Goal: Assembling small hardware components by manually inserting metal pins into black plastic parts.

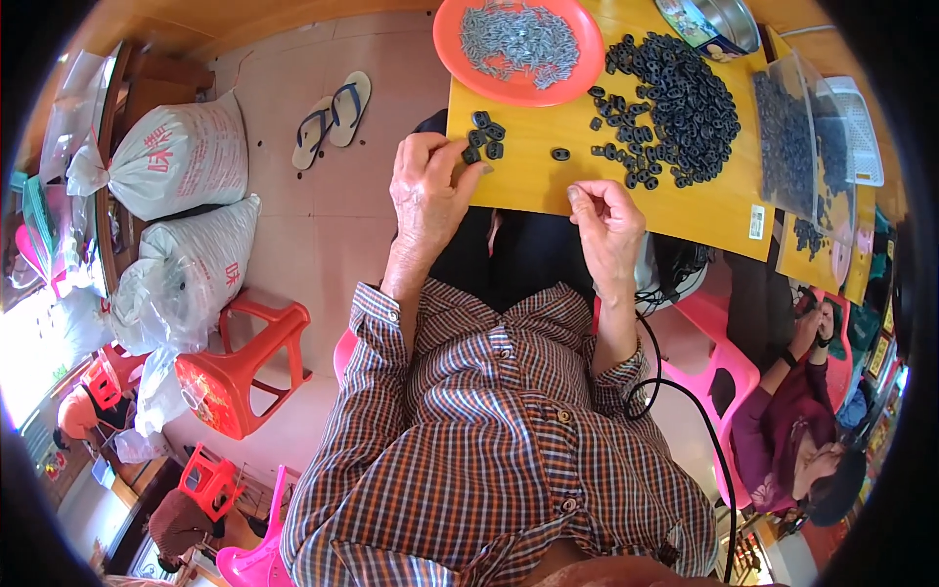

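Observation:
Small black two-holed plastic pieces lie on a yellow table [528,186]. My left hand [428,181] is at the table's left edge, its thumb apart from the bent index finger; the other fingertips are partly hidden. Right beside it is a small cluster of black pieces [494,133]. My right hand [608,217] is over the front edge, thumb and index finger pinched; whatever they hold is too small to make out. Between the hands sits a single black piece [559,154]. A large heap of black pieces [685,108] spreads farther right.
A red plate [587,73] of small grey metal screws or pins stands at the back left, a tin [729,24] at the back right. Clear bins [787,137] hold more black pieces. Sacks [181,157], a red stool [240,367] and sandals [333,117] are leftward. Another person [792,421] sits right.

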Demonstrator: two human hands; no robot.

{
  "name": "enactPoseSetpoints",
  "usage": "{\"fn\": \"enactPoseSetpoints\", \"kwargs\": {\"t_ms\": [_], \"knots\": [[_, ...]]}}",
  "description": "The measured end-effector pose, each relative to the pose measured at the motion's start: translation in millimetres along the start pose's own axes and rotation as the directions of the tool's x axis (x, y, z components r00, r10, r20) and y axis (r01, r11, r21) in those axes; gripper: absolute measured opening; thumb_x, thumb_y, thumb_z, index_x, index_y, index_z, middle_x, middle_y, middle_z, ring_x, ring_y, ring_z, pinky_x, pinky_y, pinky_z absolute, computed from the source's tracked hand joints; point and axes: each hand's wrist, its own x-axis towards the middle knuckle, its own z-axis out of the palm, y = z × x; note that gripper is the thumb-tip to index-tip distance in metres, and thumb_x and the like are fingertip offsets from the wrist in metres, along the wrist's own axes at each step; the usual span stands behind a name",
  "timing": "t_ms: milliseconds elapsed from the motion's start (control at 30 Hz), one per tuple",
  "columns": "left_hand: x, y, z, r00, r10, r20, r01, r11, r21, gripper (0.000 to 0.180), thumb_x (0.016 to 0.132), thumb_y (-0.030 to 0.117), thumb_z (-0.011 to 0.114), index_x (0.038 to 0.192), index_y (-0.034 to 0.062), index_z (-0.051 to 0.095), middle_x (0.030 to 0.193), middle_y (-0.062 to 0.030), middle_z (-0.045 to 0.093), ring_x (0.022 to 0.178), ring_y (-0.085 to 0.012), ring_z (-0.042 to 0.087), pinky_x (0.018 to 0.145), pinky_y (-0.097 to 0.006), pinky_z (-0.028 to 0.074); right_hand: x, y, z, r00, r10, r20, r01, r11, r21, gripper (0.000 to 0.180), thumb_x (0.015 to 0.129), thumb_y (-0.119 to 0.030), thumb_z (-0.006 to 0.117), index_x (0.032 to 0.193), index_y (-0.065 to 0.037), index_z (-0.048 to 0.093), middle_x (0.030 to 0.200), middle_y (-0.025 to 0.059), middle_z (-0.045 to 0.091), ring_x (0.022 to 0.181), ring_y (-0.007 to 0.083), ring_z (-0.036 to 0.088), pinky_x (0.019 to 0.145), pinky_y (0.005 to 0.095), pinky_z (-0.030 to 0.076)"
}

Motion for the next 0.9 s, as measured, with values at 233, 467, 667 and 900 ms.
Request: {"fn": "enactPoseSetpoints", "kwargs": {"t_ms": [233,467,667,900], "knots": [[0.3,-0.3,0.3,1.0,-0.009,0.014,0.01,1.0,-0.01,0.032,0.062,0.01,0.081,0.09,0.0015,0.067,0.091,-0.0083,0.055,0.086,-0.0266,0.055,0.073,-0.037,0.049,9.7,4.7,-0.6,0.96,-0.248,-0.128,0.203,0.935,-0.29,0.009,0.082,-0.002,0.069,0.089,0.001,0.064,0.077,0.0053,0.061,0.06,0.0092,0.056,0.055,0.0228,0.047],[0.0,-0.8,0.9,0.999,-0.03,0.012,0.03,0.999,-0.023,0.033,0.061,0.011,0.082,0.089,0.0011,0.067,0.09,-0.0091,0.055,0.085,-0.0264,0.055,0.073,-0.037,0.048,29.5,7.9,-2.1,0.904,-0.378,-0.198,0.211,0.799,-0.563,0.011,0.08,-0.004,0.07,0.09,-0.004,0.066,0.081,0.0083,0.06,0.061,0.0191,0.06,0.057,0.0295,0.049],[0.0,-1.0,3.0,1.0,0.012,-0.004,-0.012,1.0,-0.003,0.036,0.061,0.012,0.083,0.091,0.0016,0.066,0.091,-0.0094,0.055,0.086,-0.0271,0.055,0.073,-0.037,0.048,33.3,10.2,-2.6,0.905,-0.394,-0.162,0.197,0.724,-0.661,0.013,0.079,-0.011,0.071,0.092,-0.01,0.068,0.081,0.0073,0.059,0.065,0.0246,0.061,0.058,0.0343,0.049],[-0.5,3.4,5.1,0.998,0.027,-0.049,-0.027,1.0,0.015,0.039,0.062,0.014,0.083,0.094,0.0026,0.065,0.092,-0.0095,0.055,0.085,-0.0275,0.055,0.073,-0.038,0.048,33.8,13.3,-0.5,0.898,-0.413,-0.153,0.192,0.679,-0.708,0.012,0.082,-0.014,0.069,0.092,-0.009,0.064,0.082,0.0085,0.059,0.065,0.0277,0.06,0.059,0.0362,0.049]]}}
